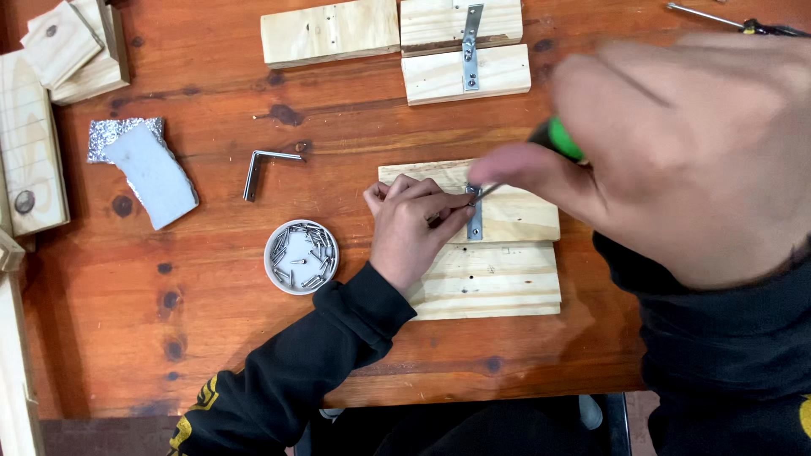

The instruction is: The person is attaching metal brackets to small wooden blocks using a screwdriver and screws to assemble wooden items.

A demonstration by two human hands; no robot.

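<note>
Right hand (676, 152) (blurred) hides wood blocks (498, 262).

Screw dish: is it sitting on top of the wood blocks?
No: the round white dish of screws sits on the bare table, left of the left hand and apart from the wood blocks.

The right hand (684, 152) is blurred and hides most of the green-handled screwdriver (557, 139); its tip seems too small to tell.
</note>
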